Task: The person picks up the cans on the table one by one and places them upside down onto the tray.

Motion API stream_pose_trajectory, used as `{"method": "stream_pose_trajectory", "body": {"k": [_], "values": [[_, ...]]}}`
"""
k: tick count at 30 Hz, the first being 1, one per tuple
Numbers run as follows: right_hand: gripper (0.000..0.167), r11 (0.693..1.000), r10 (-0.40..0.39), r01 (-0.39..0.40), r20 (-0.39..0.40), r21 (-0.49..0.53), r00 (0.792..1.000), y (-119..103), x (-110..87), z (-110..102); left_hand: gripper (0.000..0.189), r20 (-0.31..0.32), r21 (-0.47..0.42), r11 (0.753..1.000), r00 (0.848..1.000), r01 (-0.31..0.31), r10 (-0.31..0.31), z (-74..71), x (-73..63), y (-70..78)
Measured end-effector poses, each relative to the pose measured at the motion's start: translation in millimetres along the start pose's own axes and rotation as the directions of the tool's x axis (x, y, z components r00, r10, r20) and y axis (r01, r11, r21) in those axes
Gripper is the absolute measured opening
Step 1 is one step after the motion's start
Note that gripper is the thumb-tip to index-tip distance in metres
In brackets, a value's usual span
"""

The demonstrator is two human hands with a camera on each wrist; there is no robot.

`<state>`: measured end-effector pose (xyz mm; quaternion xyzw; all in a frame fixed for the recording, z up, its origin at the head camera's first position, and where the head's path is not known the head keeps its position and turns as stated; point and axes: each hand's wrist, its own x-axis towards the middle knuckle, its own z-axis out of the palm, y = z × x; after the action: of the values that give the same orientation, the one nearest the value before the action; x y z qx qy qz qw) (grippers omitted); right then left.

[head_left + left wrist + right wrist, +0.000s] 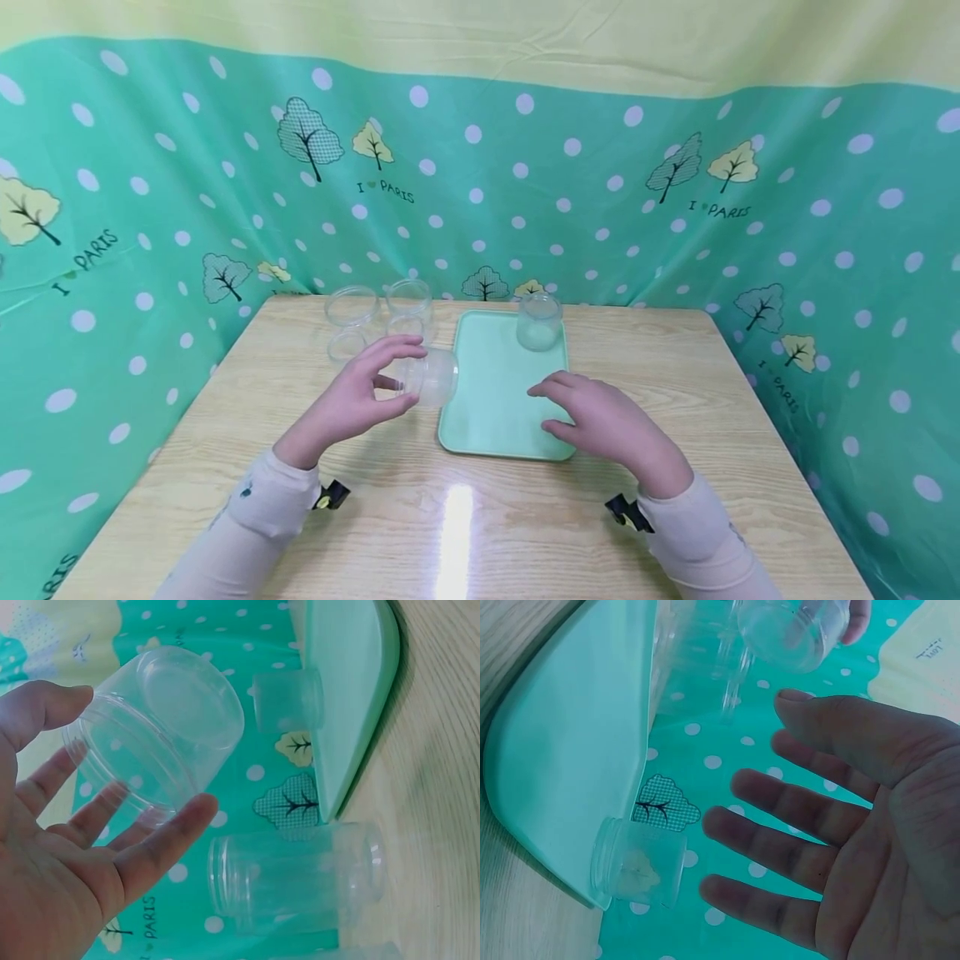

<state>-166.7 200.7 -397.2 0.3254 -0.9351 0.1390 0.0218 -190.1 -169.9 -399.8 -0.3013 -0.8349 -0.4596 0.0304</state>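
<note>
My left hand (348,400) grips a clear plastic jar (435,377) by its threaded rim, thumb on one side and fingers on the other. That jar lies sideways in the air by the left edge of the green tray (498,400), its closed base (187,697) pointing away from the palm. Over the tray's right edge is my right hand (600,417), fingers spread and holding nothing. Another clear jar (539,325) stands on the tray's far right corner, its threaded end (609,859) against the tray in the right wrist view.
Several more clear jars (352,308) stand at the table's back left, partly behind the left hand. One jar (296,870) shows upright in the left wrist view. A green dotted curtain (480,167) hangs round the back and sides of the wooden table (645,533).
</note>
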Motion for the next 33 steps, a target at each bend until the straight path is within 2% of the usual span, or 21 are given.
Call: {"method": "stream_pose_trajectory", "body": {"k": [8,13,19,27,33], "values": [[0.045,1.0,-0.009,0.008,-0.032,-0.015,0.999,-2,1.9,2,0.055,-0.046,-0.064,0.998,0.999,-0.013,0.01,4.4,1.3,-3.8],[0.045,0.999,-0.051,0.049,-0.089,-0.024,0.995,-2,4.4,5,0.055,-0.09,-0.139,0.99,0.996,-0.024,0.012,9.9,1.9,-6.0],[0.045,0.998,-0.064,0.06,-0.164,-0.025,0.984,-2,6.5,7,0.055,-0.104,-0.19,0.981,0.995,-0.026,0.006,15.4,1.7,-4.3],[0.049,0.995,-0.085,0.094,-0.277,0.018,0.957,-3,7.5,7,0.055,-0.108,-0.236,0.97,0.994,-0.053,0.028,22.5,1.0,-2.5],[0.049,0.985,-0.106,0.149,-0.371,0.088,0.922,-3,10.4,9,0.056,-0.128,-0.261,0.96,0.99,-0.098,0.066,27.4,-1.1,3.1]]}}
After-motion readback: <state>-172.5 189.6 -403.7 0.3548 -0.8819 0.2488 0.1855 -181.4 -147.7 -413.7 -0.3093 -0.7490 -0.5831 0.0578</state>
